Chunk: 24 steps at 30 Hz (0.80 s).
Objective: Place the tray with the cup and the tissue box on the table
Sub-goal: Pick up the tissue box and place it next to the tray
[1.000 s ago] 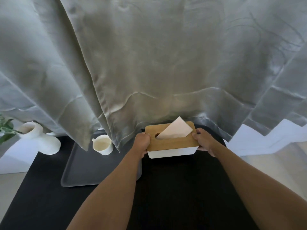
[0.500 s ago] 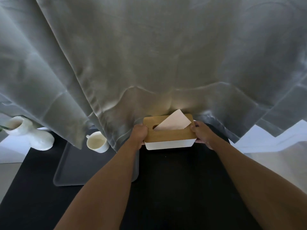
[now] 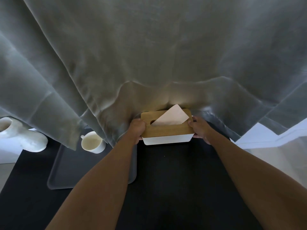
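Note:
The tissue box (image 3: 167,139) is white with a wooden lid, and a tissue sticks up from its slot. My left hand (image 3: 137,128) grips its left end and my right hand (image 3: 198,128) grips its right end. It sits at the far side of the black table (image 3: 174,180), against the curtain. To its left lies a dark grey tray (image 3: 78,171) with a white cup (image 3: 92,144) standing at its far edge. My left forearm hides the tray's right side.
A grey curtain (image 3: 149,55) hangs over the table's far edge and brushes the cup and the box. A white vase (image 3: 25,138) lies at the far left. Pale floor shows beyond the table's right edge.
The box and both hands have shifted slightly farther toward the curtain. The view has swung so the tray, cup and vase sit farther left in frame.

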### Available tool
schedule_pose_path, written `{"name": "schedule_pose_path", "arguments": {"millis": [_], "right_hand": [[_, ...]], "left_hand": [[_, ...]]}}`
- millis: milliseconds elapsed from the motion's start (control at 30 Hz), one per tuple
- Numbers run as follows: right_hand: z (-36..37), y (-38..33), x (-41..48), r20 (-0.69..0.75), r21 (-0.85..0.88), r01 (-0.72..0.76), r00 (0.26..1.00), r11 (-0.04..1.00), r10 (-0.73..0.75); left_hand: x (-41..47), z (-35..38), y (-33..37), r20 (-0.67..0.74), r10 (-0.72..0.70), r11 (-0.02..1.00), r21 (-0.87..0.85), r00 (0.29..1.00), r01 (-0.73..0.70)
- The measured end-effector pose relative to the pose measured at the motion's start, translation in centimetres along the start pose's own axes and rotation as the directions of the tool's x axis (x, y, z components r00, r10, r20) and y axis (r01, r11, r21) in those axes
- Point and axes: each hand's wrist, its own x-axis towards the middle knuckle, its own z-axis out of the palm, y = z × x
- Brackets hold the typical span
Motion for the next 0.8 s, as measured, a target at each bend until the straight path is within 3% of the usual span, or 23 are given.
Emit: {"name": "schedule_pose_path", "arguments": {"millis": [800], "right_hand": [[0.8, -0.2, 1.9, 0.004, -0.014, 0.003, 1.000, 1.000, -0.003]], "left_hand": [[2.7, -0.2, -0.1, -0.052, 0.035, 0.997, 0.075, 0.998, -0.031]]}}
